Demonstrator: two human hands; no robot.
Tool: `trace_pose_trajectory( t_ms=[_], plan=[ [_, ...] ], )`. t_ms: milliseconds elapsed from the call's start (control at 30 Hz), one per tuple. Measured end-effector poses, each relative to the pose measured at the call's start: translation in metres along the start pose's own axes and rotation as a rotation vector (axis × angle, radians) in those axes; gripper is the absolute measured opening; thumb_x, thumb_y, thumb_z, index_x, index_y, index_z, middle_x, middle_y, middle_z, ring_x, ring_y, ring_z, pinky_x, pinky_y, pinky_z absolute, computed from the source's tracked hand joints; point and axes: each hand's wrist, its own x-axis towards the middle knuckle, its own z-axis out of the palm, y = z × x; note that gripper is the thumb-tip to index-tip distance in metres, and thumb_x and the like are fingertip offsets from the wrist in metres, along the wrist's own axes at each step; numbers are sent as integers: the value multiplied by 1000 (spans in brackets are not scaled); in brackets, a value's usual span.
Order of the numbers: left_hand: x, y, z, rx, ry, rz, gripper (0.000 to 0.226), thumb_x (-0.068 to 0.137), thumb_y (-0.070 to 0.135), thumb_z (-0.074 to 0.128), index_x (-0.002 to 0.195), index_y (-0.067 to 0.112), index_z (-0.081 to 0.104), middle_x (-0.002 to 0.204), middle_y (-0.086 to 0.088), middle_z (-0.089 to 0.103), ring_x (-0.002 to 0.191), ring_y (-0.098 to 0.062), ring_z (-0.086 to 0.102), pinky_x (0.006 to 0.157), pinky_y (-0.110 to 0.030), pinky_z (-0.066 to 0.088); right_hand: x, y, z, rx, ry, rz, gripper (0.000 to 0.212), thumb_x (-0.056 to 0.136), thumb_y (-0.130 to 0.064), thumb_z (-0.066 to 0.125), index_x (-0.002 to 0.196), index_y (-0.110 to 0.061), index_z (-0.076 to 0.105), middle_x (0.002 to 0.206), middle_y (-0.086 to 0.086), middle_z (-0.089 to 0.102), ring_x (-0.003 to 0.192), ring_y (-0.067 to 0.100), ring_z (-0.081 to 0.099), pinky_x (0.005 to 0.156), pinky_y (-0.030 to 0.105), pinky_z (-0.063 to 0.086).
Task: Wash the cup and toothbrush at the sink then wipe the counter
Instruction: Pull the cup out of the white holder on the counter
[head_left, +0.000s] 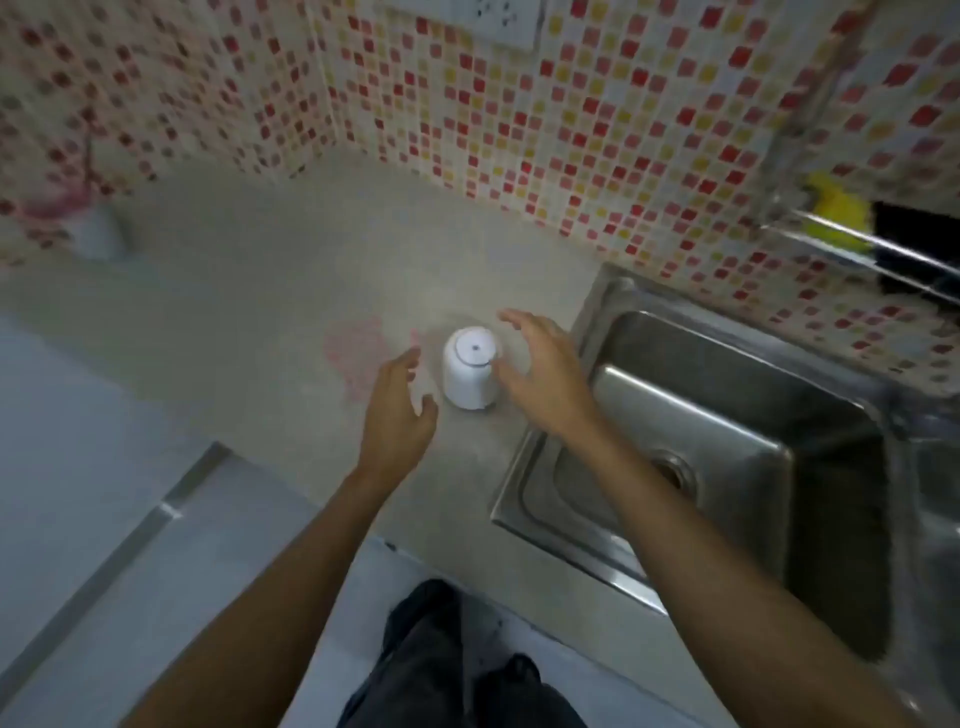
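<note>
A white cup (470, 369) stands upside down on the grey counter (249, 322), just left of the steel sink (701, 452). My left hand (397, 410) hovers to the cup's left with fingers spread, not touching it. My right hand (540, 369) is open on the cup's right side, its thumb close to or just touching the cup wall. Neither hand holds anything. I see no toothbrush in this frame. A faint pink cloth or stain (356, 353) lies on the counter left of the cup; blur hides which.
A mosaic-tiled wall (519, 130) backs the counter. A blurred white container (96, 234) stands at the far left. A metal rack with a yellow sponge (836, 208) hangs above the sink at right. The sink drain (672, 467) is visible. The counter's front edge runs diagonally below my arms.
</note>
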Motion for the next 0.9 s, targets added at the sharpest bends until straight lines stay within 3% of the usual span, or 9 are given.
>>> trace_pose_trajectory(
  t_ms=[133, 233, 333, 567, 733, 900],
  plan=[
    [-6, -25, 29, -7, -103, -35, 59, 82, 9, 63, 137, 6, 41, 133, -12, 48, 120, -25, 48, 102, -37, 42, 13, -3, 43, -28, -122, 23, 69, 75, -42, 70, 138, -29, 45, 140, 6, 42, 125, 31, 42, 103, 46, 40],
    [2, -33, 54, -103, -121, -12, 60, 82, 15, 68, 135, 12, 42, 133, -4, 50, 121, -19, 48, 101, -31, 41, 18, 4, 62, -42, -89, 81, 71, 73, -43, 76, 136, -33, 45, 142, 5, 37, 124, 30, 43, 101, 42, 42],
    [15, -36, 74, -209, -110, -115, 74, 79, 29, 75, 142, 22, 35, 136, 2, 50, 124, -13, 50, 101, -37, 46, 21, 6, 71, -52, -53, 143, 72, 71, -47, 74, 133, -41, 38, 129, 3, 42, 111, 28, 53, 88, 37, 50],
    [35, -32, 81, -254, -163, -219, 117, 69, 38, 82, 150, 24, -1, 137, 9, 52, 122, -6, 53, 99, -31, 48, 32, 3, 71, -175, 54, 330, 75, 68, -62, 68, 131, -33, 40, 109, 7, 55, 98, 30, 59, 77, 31, 43],
    [42, -38, 77, -196, -212, -140, 115, 63, 48, 82, 150, 20, 11, 132, 10, 55, 117, -14, 57, 93, -37, 51, 38, 18, 53, -169, -42, 324, 78, 63, -65, 69, 128, -32, 41, 109, 6, 60, 100, 28, 58, 79, 33, 46],
    [40, -43, 76, -171, -220, -126, 97, 63, 45, 84, 142, 24, 31, 134, 6, 54, 118, -13, 56, 96, -34, 49, 40, 17, 39, -282, -219, 207, 81, 65, -60, 71, 134, -34, 37, 104, 1, 51, 96, 26, 56, 79, 33, 44]
  ],
)
